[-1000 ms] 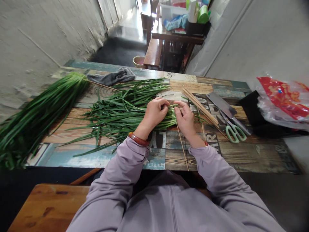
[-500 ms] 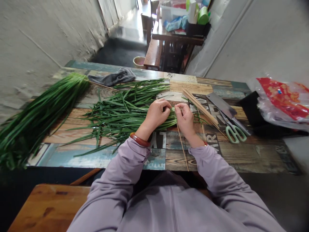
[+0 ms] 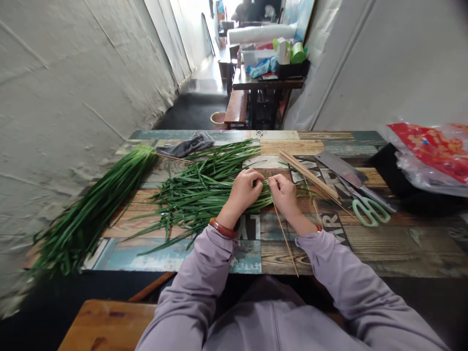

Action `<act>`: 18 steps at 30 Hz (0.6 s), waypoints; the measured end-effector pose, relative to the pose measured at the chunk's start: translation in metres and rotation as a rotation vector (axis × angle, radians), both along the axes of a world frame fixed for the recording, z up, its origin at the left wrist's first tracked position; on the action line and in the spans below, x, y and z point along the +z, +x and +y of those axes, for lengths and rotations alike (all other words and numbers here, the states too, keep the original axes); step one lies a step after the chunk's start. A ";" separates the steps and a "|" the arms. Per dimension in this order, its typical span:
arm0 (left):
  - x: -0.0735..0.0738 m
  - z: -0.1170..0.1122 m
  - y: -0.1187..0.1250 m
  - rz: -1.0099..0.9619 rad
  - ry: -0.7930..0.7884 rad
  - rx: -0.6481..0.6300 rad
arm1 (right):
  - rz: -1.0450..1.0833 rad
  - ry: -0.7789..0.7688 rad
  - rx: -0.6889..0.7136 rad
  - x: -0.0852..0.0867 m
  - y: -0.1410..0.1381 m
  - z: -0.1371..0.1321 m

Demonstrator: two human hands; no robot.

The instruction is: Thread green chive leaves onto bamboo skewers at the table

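A spread of long, flat green garlic chives lies on the patchwork table, pale stem ends to the right. My left hand is closed in a pinch on the stem ends. Facing it, my right hand is also closed, its fingertips on the same pale stems. A thin bamboo skewer slants from beneath the stems past the table's near edge; whether it goes through them is hidden. Right of my hands lies a bundle of bamboo skewers. Another thick bunch of garlic chives lies at the left.
A cleaver and green-handled scissors lie on the right. Beyond them, a red-and-clear plastic bag rests on a black container. A grey cloth is at the back. A wooden stool stands at lower left.
The camera view has tilted up and shifted left, so the table sits lower and further right. Both hands stay pinched at the stem ends, almost unchanged.
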State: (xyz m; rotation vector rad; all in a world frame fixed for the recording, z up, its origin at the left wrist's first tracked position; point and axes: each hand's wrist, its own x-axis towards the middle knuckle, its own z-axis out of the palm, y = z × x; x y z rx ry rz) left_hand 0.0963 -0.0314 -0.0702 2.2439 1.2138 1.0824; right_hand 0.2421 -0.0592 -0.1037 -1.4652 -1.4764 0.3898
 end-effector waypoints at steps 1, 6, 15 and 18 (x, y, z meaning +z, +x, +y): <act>0.000 0.001 -0.002 -0.010 -0.013 -0.005 | 0.001 0.007 -0.005 -0.001 -0.001 0.000; 0.008 0.024 -0.014 -0.009 -0.033 0.071 | 0.021 0.027 -0.016 -0.005 -0.004 0.005; 0.024 0.091 -0.002 0.620 -0.029 0.154 | 0.054 0.015 0.009 -0.010 -0.006 0.010; 0.017 0.100 0.000 0.784 -0.030 0.207 | 0.056 0.013 0.009 -0.011 -0.007 0.010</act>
